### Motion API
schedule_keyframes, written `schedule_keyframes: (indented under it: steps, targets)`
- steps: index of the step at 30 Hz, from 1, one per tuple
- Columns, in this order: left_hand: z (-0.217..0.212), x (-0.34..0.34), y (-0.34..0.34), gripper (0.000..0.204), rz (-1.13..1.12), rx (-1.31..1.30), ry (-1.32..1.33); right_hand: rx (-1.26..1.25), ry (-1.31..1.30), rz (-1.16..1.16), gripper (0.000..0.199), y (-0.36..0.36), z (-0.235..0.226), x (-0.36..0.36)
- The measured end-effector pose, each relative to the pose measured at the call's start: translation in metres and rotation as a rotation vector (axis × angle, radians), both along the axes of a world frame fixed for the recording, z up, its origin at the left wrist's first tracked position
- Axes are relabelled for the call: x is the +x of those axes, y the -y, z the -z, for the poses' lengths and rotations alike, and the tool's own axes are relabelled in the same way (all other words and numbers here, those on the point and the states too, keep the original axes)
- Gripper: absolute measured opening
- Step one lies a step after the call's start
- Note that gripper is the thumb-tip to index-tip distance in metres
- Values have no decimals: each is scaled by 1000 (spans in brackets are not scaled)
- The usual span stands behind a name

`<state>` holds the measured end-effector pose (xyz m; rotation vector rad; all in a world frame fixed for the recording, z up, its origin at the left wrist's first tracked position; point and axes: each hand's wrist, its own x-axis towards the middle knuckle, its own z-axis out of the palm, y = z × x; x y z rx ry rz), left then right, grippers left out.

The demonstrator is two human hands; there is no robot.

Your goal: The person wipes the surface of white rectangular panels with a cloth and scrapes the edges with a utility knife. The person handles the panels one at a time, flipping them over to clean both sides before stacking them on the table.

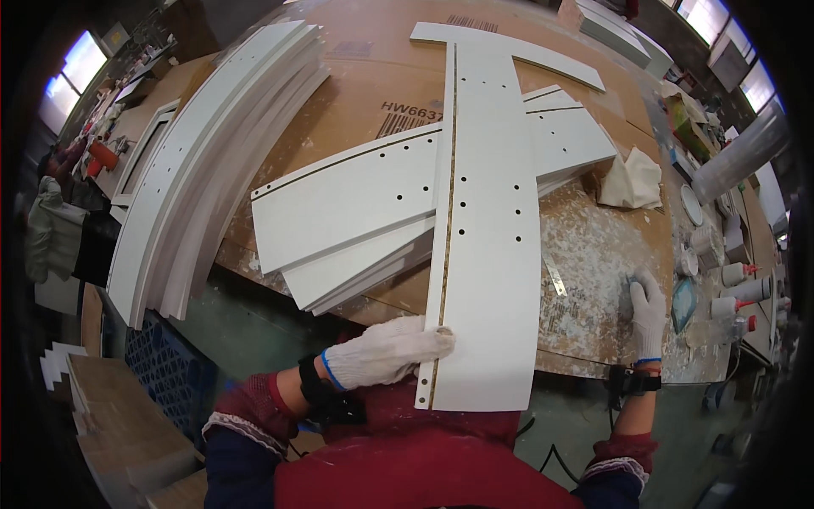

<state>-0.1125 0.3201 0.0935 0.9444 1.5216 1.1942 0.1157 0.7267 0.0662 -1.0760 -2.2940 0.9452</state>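
A long white panel point(487, 229) with drilled holes is laid lengthwise on the cardboard-covered bench point(356, 85), its near end hanging over the edge toward the person. That near end is pinched at its left edge by the gloved left hand point(386, 352) — fingers curled over the top face, right by the thin brass-coloured strip. The gloved right hand point(649, 310) is pressed flat on the dusty bench top beside the panel, and something grey seems to be covered by it, but whether anything is actually gripped can't be told. More white panels point(348, 204) are tucked under the long one, and a big curved stack point(203, 161) is piled off to the left. A crumpled cloth point(632, 180) and glue bottles point(736, 288) are seen on the right.
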Motion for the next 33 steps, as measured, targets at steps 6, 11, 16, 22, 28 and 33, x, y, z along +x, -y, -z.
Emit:
schedule_keyframes:
  steps: [6, 11, 16, 22, 28, 33]
  targets:
    - [-8, 12, -54, 27, -122, -18, 688, -460, -451, 132, 33, 81, -52, 7]
    - [-10, 18, -90, 41, -52, 58, 799, -380, -370, 55, 26, 149, -93, 36]
    - [-9, 25, -107, 38, -140, 82, 683, 137, -169, -364, 34, 196, -110, 29]
    - [-23, 31, -114, 30, -216, 124, 769, 440, -149, -497, 38, 215, -105, 0]
    - [-23, 38, -116, 29, -264, 181, 826, 466, -89, -507, 35, 215, -97, -10]
    - [-23, 33, -112, 30, -214, 153, 771, 421, -59, -492, 33, 214, -102, -5]
